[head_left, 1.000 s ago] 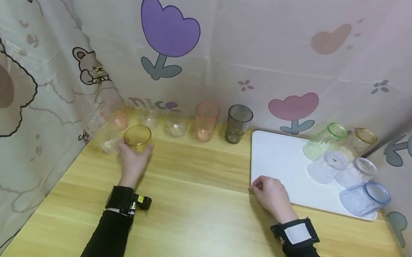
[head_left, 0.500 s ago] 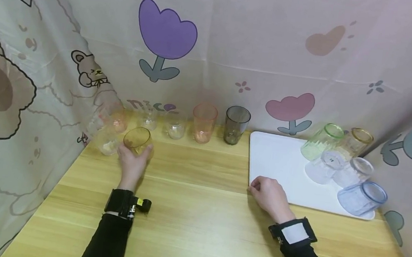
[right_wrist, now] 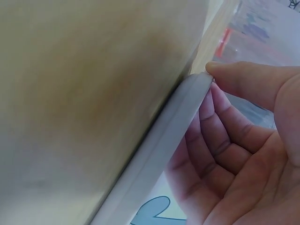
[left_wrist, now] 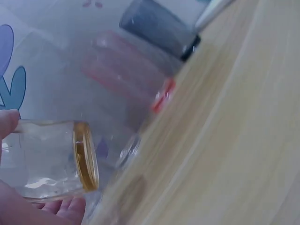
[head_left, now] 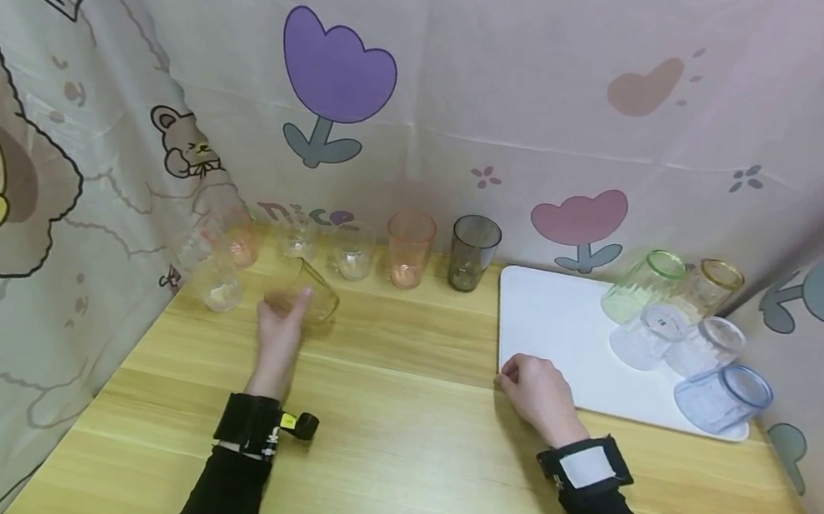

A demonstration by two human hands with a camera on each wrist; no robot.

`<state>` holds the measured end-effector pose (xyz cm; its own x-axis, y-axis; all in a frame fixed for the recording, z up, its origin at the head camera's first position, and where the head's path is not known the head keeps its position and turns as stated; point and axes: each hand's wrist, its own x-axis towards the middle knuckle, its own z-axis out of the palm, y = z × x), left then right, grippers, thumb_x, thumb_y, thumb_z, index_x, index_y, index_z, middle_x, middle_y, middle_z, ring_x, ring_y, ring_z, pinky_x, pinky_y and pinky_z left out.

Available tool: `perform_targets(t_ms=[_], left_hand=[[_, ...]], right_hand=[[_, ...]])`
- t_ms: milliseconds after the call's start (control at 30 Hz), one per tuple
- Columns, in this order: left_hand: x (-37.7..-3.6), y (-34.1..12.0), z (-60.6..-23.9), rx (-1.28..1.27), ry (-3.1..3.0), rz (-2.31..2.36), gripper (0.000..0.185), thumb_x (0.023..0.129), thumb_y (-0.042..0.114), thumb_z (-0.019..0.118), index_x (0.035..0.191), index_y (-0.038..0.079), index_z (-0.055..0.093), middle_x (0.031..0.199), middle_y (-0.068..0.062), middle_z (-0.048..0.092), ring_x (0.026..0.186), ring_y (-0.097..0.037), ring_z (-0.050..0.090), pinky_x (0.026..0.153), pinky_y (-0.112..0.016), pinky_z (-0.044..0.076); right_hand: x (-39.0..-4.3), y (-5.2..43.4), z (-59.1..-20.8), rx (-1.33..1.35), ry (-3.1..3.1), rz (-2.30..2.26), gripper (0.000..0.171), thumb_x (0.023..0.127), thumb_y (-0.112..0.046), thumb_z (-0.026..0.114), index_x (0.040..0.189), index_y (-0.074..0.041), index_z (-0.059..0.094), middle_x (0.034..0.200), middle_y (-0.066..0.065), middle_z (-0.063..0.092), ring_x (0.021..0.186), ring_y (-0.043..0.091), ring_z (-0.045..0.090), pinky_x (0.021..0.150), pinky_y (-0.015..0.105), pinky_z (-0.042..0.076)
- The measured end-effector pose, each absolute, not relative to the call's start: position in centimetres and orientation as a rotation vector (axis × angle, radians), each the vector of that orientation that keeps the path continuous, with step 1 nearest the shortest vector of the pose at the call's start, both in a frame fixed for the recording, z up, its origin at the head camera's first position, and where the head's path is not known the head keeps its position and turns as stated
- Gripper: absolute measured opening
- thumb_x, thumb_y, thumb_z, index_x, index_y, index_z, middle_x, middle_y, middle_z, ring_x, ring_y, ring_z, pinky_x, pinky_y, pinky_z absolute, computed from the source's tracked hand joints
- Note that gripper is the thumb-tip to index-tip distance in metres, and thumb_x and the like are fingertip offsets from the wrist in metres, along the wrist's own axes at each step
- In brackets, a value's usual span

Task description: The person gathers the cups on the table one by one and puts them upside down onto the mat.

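Note:
My left hand (head_left: pixel 278 339) grips a clear amber-tinted glass (head_left: pixel 319 293), thumb on one side and fingers round the other. The glass is tilted toward the right in the head view. In the left wrist view, its thick amber end (left_wrist: pixel 86 157) points toward the table, and a shadow lies on the wood below. My right hand (head_left: pixel 540 396) is at the near left corner of a white tray (head_left: pixel 548 322). Up close in the right wrist view, the thumb and curled fingers pinch the tray's rim (right_wrist: pixel 159 136).
Along the back stand a pink glass (head_left: pixel 409 248), a dark grey glass (head_left: pixel 474 255) and small clear glasses (head_left: pixel 352 255). More clear glasses (head_left: pixel 217 282) crowd the left edge. On the tray's right side are a green glass (head_left: pixel 641 289), a blue glass (head_left: pixel 721 398) and several others.
The amber glass, upright among the left glasses before, has tipped over to the right in my left hand and shifted slightly right. My right hand stays at the tray corner.

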<state>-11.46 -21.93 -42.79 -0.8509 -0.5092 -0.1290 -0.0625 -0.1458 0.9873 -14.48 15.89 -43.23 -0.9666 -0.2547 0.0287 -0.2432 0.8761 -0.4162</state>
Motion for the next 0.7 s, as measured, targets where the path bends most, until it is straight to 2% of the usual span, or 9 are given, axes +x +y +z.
perform_targets(t_ms=[133, 200, 300, 467, 533, 700], left_hand=[[-11.1, -20.4, -42.8, 0.573, -1.740, -2.196, 0.039, 0.103, 0.037, 0.065, 0.124, 0.012, 0.043, 0.115, -0.001, 0.045, 0.103, -0.015, 0.047, 0.102, -0.038, 0.042], [-10.9, -19.7, -42.7, 0.533, -1.708, -2.271, 0.034, 0.104, 0.039, 0.063, 0.119, 0.013, 0.046, 0.110, 0.001, 0.046, 0.099, -0.014, 0.048, 0.100, -0.037, 0.043], [-10.7, -18.7, -42.7, 0.461, -1.620, -2.411, 0.031, 0.106, 0.043, 0.058, 0.114, 0.014, 0.051, 0.108, 0.002, 0.052, 0.099, -0.014, 0.053, 0.103, -0.036, 0.046], [-10.6, -16.8, -42.9, 0.334, -1.460, -2.619, 0.038, 0.108, 0.045, 0.050, 0.124, 0.010, 0.056, 0.117, 0.000, 0.061, 0.110, -0.017, 0.058, 0.111, -0.037, 0.044], [-10.5, -16.1, -43.0, 0.306, -1.420, -2.682, 0.043, 0.109, 0.047, 0.049, 0.128, 0.008, 0.053, 0.119, -0.001, 0.059, 0.110, -0.016, 0.058, 0.109, -0.033, 0.046], [-10.4, -14.3, -43.3, 0.293, -1.343, -2.806, 0.047, 0.107, 0.053, 0.048, 0.125, 0.010, 0.047, 0.113, -0.001, 0.057, 0.104, -0.014, 0.058, 0.099, -0.027, 0.051]], right_hand=[[-14.4, 15.8, -43.2, -0.411, 3.028, -0.644, 0.009, 0.090, -0.012, 0.078, 0.089, -0.005, 0.073, 0.078, 0.004, 0.071, 0.065, 0.017, 0.061, 0.059, 0.037, 0.052], [-14.3, 15.8, -43.1, -0.421, 3.033, -0.638, 0.008, 0.090, -0.011, 0.078, 0.090, -0.005, 0.074, 0.079, 0.005, 0.071, 0.066, 0.018, 0.062, 0.059, 0.038, 0.053], [-14.2, 15.8, -43.1, -0.437, 3.041, -0.629, 0.007, 0.090, -0.010, 0.078, 0.091, -0.004, 0.074, 0.080, 0.006, 0.072, 0.067, 0.018, 0.063, 0.060, 0.039, 0.054], [-14.0, 15.9, -43.1, -0.460, 3.057, -0.618, 0.006, 0.089, -0.008, 0.078, 0.093, -0.003, 0.076, 0.084, 0.007, 0.074, 0.072, 0.021, 0.067, 0.063, 0.041, 0.057], [-13.9, 15.9, -43.1, -0.465, 3.063, -0.618, 0.007, 0.089, -0.008, 0.078, 0.094, -0.003, 0.076, 0.085, 0.008, 0.075, 0.073, 0.022, 0.068, 0.064, 0.042, 0.058], [-13.7, 15.8, -43.0, -0.475, 3.083, -0.636, 0.012, 0.090, -0.014, 0.078, 0.096, -0.003, 0.077, 0.085, 0.007, 0.075, 0.073, 0.021, 0.068, 0.063, 0.042, 0.058]])
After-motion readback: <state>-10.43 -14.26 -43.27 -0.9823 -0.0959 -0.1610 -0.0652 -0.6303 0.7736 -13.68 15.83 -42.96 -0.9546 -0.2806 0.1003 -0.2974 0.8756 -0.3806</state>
